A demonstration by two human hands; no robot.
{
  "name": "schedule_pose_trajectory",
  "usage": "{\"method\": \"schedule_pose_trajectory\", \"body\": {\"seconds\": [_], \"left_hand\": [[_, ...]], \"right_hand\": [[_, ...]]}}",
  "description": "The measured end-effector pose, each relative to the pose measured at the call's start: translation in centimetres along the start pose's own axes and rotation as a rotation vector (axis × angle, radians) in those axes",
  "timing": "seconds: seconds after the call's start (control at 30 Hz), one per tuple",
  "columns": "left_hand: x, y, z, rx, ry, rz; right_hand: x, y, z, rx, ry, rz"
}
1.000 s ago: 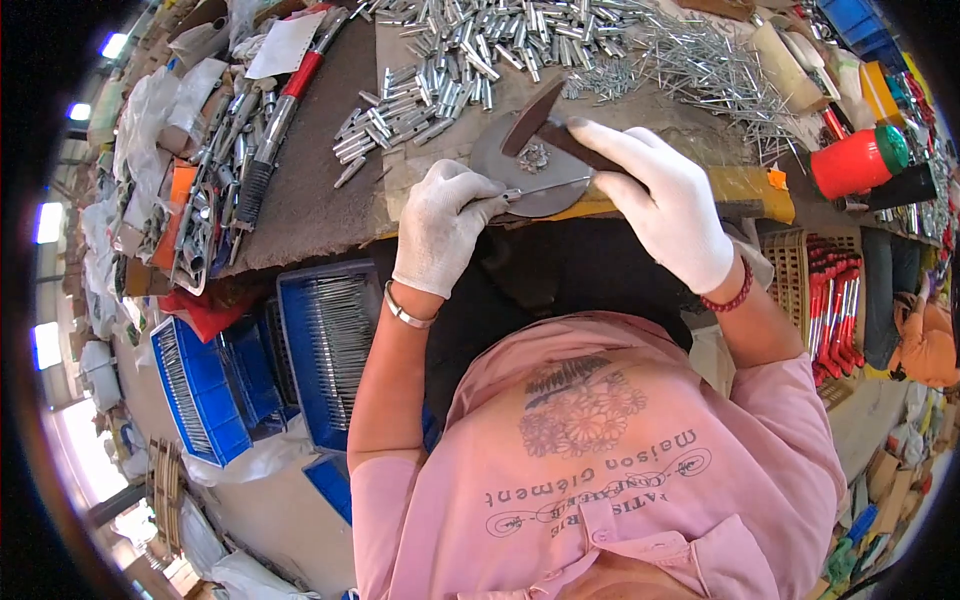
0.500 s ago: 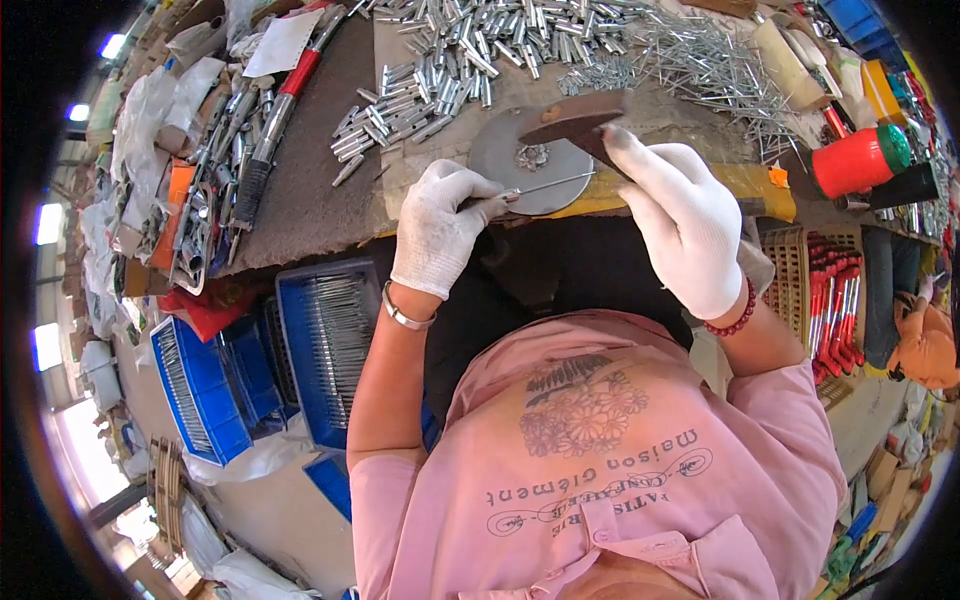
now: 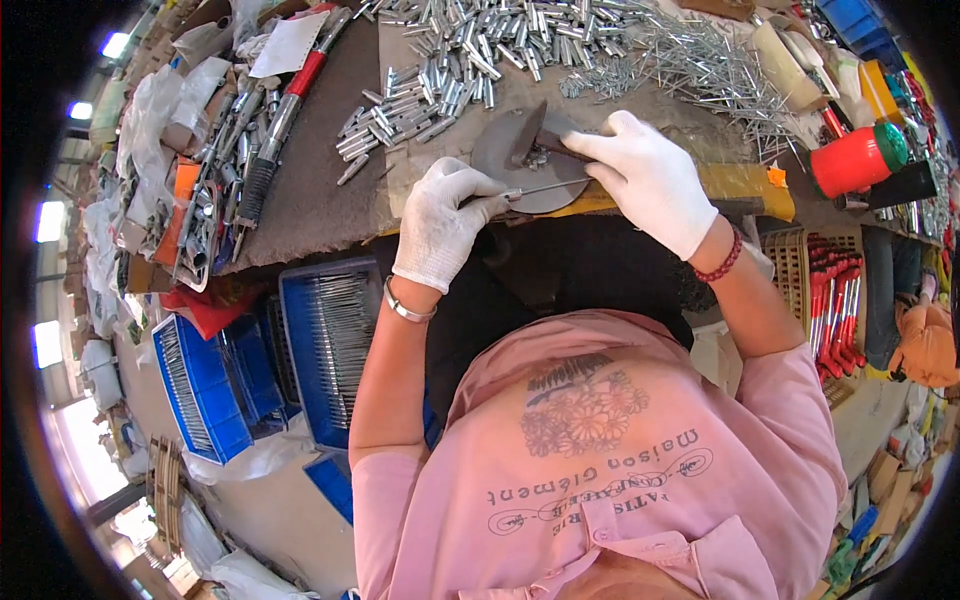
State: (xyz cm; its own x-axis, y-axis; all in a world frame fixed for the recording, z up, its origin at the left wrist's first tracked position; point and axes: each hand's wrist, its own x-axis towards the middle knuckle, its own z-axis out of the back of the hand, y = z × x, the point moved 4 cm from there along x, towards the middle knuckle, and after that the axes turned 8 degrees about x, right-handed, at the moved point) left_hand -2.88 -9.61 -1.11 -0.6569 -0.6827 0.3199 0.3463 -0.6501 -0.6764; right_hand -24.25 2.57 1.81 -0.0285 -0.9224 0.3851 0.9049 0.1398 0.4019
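Note:
White-gloved, my left hand (image 3: pixel 443 222) pinches a thin metal rod with a thicker sleeve at its end (image 3: pixel 550 186). The rod lies level across the near part of a round grey metal disc (image 3: pixel 546 202) on the bench edge. My right hand (image 3: pixel 655 182), gloved too, is closed around the short handle of a dark hammer (image 3: pixel 527 136). Its head is over the disc, just beyond the rod and apart from it. Several small shiny bits show at the disc's middle, partly hidden by the hammer.
Behind the disc lie heaps of short metal tubes (image 3: pixel 470 60) and thin rods (image 3: pixel 705 75). A red and green container (image 3: pixel 858 162) stands at the right. Tools crowd the left, including a red-banded bar (image 3: pixel 303 75). Blue bins of rods (image 3: pixel 296 345) stand below the bench.
My right hand has moved left and slightly up. The hammer has swung round from lying across above the disc to its head pointing down near the disc's middle. The left hand stays put.

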Motion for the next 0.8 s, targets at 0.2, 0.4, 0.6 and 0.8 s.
{"method": "schedule_pose_trajectory", "body": {"seconds": [0.2, 0.4, 0.6, 0.8], "left_hand": [[-0.4, -0.6, 0.2, 0.011, -0.043, -0.026], [-3.8, -1.6, -1.2, 0.000, -0.345, 0.106], [-5.4, -2.3, -3.5, -0.575, -0.009, 0.714], [-6.6, -1.8, -1.5, -0.696, -0.125, 0.681]], "right_hand": [[-1.9, 3.2, -1.3, 0.024, 0.048, -0.088], [-4.2, 3.5, -3.7, 1.003, 0.454, -0.635], [-4.9, 5.3, -4.0, 1.228, 0.495, -0.843], [-4.3, 7.9, -5.6, 0.987, 0.476, -0.557]]}}
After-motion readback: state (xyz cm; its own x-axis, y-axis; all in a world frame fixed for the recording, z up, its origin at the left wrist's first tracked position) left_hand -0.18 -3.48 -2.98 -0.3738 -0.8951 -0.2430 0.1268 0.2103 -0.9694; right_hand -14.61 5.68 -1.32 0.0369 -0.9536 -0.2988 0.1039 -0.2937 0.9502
